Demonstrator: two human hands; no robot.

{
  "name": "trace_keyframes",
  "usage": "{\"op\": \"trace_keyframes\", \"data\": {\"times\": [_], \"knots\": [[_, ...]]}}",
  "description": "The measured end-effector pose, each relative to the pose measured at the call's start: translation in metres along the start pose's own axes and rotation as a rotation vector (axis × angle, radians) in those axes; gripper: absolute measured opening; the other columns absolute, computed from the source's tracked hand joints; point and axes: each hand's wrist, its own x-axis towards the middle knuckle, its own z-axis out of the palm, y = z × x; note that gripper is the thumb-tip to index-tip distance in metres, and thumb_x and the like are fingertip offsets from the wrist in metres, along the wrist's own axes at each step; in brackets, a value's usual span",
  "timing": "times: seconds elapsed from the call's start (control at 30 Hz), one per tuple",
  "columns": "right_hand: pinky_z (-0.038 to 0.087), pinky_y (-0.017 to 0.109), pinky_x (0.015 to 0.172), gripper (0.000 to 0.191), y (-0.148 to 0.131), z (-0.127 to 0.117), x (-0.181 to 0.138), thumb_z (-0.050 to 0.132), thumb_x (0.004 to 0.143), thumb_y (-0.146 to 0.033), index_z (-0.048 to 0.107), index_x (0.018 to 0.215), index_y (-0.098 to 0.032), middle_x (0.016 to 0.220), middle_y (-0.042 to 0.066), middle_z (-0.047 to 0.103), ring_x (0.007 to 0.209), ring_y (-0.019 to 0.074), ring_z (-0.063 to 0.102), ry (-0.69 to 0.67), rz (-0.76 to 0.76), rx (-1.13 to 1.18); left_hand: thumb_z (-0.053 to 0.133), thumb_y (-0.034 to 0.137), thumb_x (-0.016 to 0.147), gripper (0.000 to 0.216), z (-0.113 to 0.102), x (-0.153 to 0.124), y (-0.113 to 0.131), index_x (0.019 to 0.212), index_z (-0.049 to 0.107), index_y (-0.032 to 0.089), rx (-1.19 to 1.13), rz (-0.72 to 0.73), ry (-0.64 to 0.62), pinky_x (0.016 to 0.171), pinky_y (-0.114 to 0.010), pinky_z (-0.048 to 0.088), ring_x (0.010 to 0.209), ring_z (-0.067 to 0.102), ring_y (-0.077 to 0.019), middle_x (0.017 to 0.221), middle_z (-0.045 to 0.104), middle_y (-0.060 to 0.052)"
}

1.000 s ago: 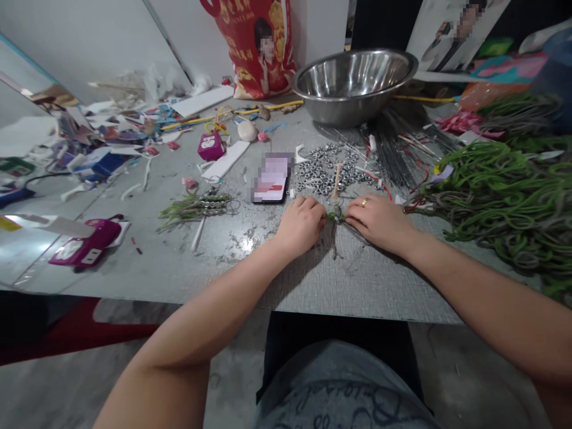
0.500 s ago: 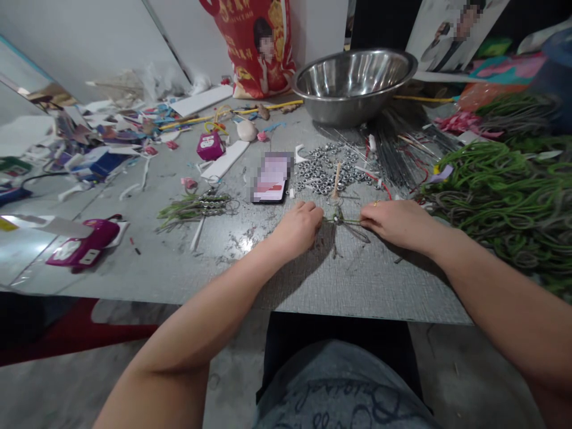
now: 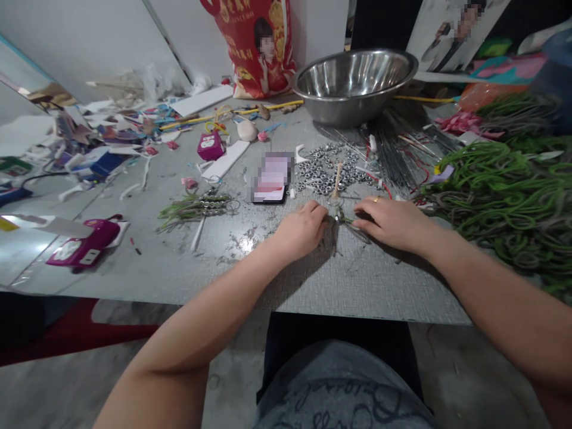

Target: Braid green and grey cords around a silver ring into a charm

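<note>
My left hand [image 3: 302,229] and my right hand [image 3: 389,221] rest on the grey table [image 3: 313,280], fingers curled and pinched on either end of a small bundle of green and grey wire strands [image 3: 340,219] between them. A ring shows on the right hand. Just beyond the hands lies a heap of small metal nuts [image 3: 324,170] with a thin wooden stick [image 3: 336,180] on it. A phone [image 3: 271,178] lies to the left of the nuts.
A steel bowl [image 3: 353,80] stands at the back. A big pile of green cords [image 3: 504,196] fills the right side, with straight metal wires [image 3: 397,149] beside it. A finished bundle with nuts [image 3: 196,207], magenta boxes [image 3: 83,247] and paper scraps lie left. A red bag [image 3: 257,42] leans behind.
My right hand first pulled away to the right, stretching the strands, then came back toward the left hand. The left hand stayed nearly still.
</note>
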Motion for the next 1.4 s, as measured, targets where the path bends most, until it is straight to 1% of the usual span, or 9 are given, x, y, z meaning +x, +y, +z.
{"op": "trace_keyframes", "data": {"times": [0.13, 0.33, 0.57, 0.7, 0.87, 1.0, 1.07, 1.2, 1.4], "knots": [[0.039, 0.032, 0.067, 0.034, -0.014, 0.007, 0.003, 0.042, 0.090, -0.036, 0.057, 0.113, -0.017, 0.106, 0.010, 0.065, 0.092, 0.0248, 0.060, 0.080, 0.009, 0.046, 0.043, 0.031, 0.090, 0.027, 0.004, 0.003, 0.008, 0.102, 0.058, 0.012, 0.064, -0.022, 0.051, 0.080, -0.035, 0.044, 0.091, 0.056, -0.0222, 0.096, 0.061, -0.010], [0.035, 0.030, 0.063, 0.025, -0.019, 0.012, 0.004, 0.041, 0.090, -0.027, 0.062, 0.097, -0.018, 0.093, 0.008, 0.067, 0.082, 0.0219, 0.061, 0.081, 0.007, 0.005, 0.040, 0.022, 0.090, 0.022, 0.013, 0.007, 0.007, 0.096, 0.060, 0.014, 0.097, -0.003, 0.059, 0.075, -0.034, 0.042, 0.087, 0.055, -0.0216, 0.089, 0.064, -0.008], [0.029, 0.029, 0.057, 0.030, -0.021, 0.010, 0.004, 0.033, 0.091, -0.023, 0.061, 0.088, -0.015, 0.086, 0.009, 0.065, 0.073, 0.0194, 0.059, 0.042, -0.053, -0.081, 0.036, 0.013, 0.089, 0.022, 0.012, 0.004, 0.012, 0.091, 0.057, 0.014, 0.139, 0.038, 0.043, 0.073, -0.033, 0.042, 0.089, 0.054, -0.0222, 0.091, 0.060, -0.010], [0.029, 0.029, 0.058, 0.028, -0.023, 0.008, 0.003, 0.033, 0.091, -0.023, 0.059, 0.090, -0.014, 0.088, 0.010, 0.065, 0.075, 0.0202, 0.059, 0.025, -0.026, -0.050, 0.034, 0.012, 0.088, 0.022, 0.009, 0.001, 0.015, 0.096, 0.054, 0.014, 0.113, -0.047, 0.013, 0.067, -0.031, 0.042, 0.080, 0.058, -0.0209, 0.082, 0.062, -0.008], [0.029, 0.030, 0.058, 0.028, -0.024, 0.006, 0.002, 0.032, 0.092, -0.023, 0.058, 0.096, -0.016, 0.095, 0.009, 0.067, 0.078, 0.0212, 0.061, -0.017, 0.049, -0.002, 0.032, 0.026, 0.092, 0.026, 0.007, -0.001, 0.021, 0.105, 0.052, 0.016, 0.075, -0.195, -0.060, 0.057, -0.029, 0.041, 0.065, 0.062, -0.0203, 0.071, 0.064, -0.006], [0.030, 0.031, 0.062, 0.028, -0.026, 0.005, 0.003, 0.033, 0.092, -0.023, 0.060, 0.095, -0.015, 0.084, 0.009, 0.070, 0.072, 0.0208, 0.061, -0.049, 0.050, -0.065, 0.036, 0.045, 0.090, 0.035, 0.008, -0.001, 0.024, 0.100, 0.056, 0.019, 0.080, -0.236, -0.029, 0.057, -0.030, 0.043, 0.066, 0.064, -0.0225, 0.070, 0.066, -0.007], [0.030, 0.031, 0.062, 0.029, -0.027, 0.005, 0.003, 0.035, 0.093, -0.028, 0.061, 0.096, -0.016, 0.078, 0.009, 0.070, 0.070, 0.0215, 0.061, -0.044, 0.075, -0.086, 0.040, 0.048, 0.088, 0.036, 0.008, 0.000, 0.025, 0.099, 0.057, 0.019, 0.079, -0.241, -0.028, 0.058, -0.030, 0.043, 0.067, 0.065, -0.0236, 0.071, 0.067, -0.007], [0.025, 0.030, 0.056, 0.029, -0.029, 0.006, 0.002, 0.041, 0.090, -0.037, 0.060, 0.101, -0.019, 0.076, 0.008, 0.070, 0.071, 0.0234, 0.061, -0.036, 0.151, -0.043, 0.040, 0.037, 0.089, 0.028, 0.007, 0.003, 0.023, 0.102, 0.058, 0.019, 0.067, -0.252, -0.083, 0.059, -0.031, 0.044, 0.071, 0.066, -0.0238, 0.076, 0.068, -0.008], [0.019, 0.029, 0.052, 0.026, -0.028, 0.005, 0.002, 0.039, 0.087, -0.033, 0.061, 0.092, -0.020, 0.079, 0.007, 0.069, 0.070, 0.0214, 0.060, -0.109, 0.202, 0.041, 0.038, 0.029, 0.089, 0.028, 0.001, 0.004, 0.020, 0.105, 0.060, 0.020, 0.061, -0.190, -0.181, 0.065, -0.032, 0.045, 0.078, 0.065, -0.0238, 0.082, 0.069, -0.008]]}}
